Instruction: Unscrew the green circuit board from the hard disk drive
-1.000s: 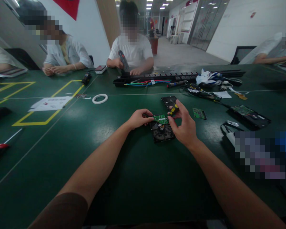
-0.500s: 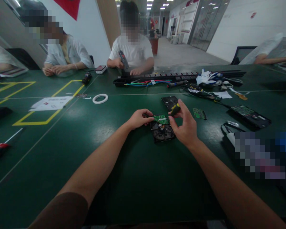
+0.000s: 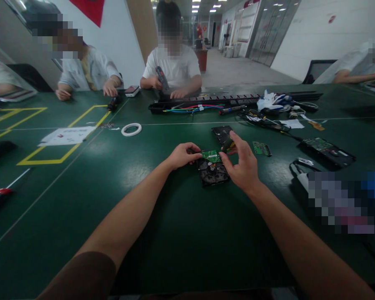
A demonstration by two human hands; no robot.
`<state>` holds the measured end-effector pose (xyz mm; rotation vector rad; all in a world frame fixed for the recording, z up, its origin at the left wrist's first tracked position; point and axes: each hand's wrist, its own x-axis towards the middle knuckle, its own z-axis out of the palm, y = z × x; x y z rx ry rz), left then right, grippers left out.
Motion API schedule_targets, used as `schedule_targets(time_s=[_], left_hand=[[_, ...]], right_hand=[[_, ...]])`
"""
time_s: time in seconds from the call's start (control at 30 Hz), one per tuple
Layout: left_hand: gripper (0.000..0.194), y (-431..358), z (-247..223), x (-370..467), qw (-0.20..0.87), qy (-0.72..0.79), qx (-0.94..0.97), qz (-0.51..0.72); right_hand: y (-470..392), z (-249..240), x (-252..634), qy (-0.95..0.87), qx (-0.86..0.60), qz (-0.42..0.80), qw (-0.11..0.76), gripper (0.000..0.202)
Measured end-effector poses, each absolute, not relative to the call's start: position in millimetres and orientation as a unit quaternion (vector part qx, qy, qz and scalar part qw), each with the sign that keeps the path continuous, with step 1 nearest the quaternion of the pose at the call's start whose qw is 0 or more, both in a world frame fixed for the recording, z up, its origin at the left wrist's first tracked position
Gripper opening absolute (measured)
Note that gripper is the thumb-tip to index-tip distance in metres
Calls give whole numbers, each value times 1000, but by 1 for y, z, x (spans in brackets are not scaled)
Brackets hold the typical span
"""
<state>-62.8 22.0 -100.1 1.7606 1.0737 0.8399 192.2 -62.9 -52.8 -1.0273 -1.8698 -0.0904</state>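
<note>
A black hard drive (image 3: 214, 175) lies on the green table in front of me, with a green circuit board (image 3: 210, 156) across its far end. My left hand (image 3: 185, 156) is closed, thumb and fingertips pinching the left edge of that board. In my right hand (image 3: 243, 163) is a short screwdriver (image 3: 228, 144) with a black and yellow handle; its tip is hidden. The right thumb touches or nearly touches the board's right corner. Just behind stands a second black hard drive (image 3: 220, 132), partly covered by the screwdriver and fingers.
A loose circuit board (image 3: 261, 148) lies right of my hand, and another drive with its board (image 3: 328, 152) is farther right. Beyond are cables, white gloves (image 3: 273, 101) and a long black rail (image 3: 225, 101). A tape roll (image 3: 131, 129) and red-black screwdriver (image 3: 1, 195) lie left. Co-workers sit opposite.
My right fingers have shifted slightly and the screwdriver handle has turned, showing less yellow. Across the table, a co-worker's hand has moved onto the black tool at the left.
</note>
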Motion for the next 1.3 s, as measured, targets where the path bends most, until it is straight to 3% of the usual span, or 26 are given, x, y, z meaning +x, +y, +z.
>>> schedule_targets(time_s=[1.3], left_hand=[[30, 20, -98, -62, 438, 441, 708, 336]], right_hand=[[-63, -54, 189, -747, -427, -40, 508, 78]])
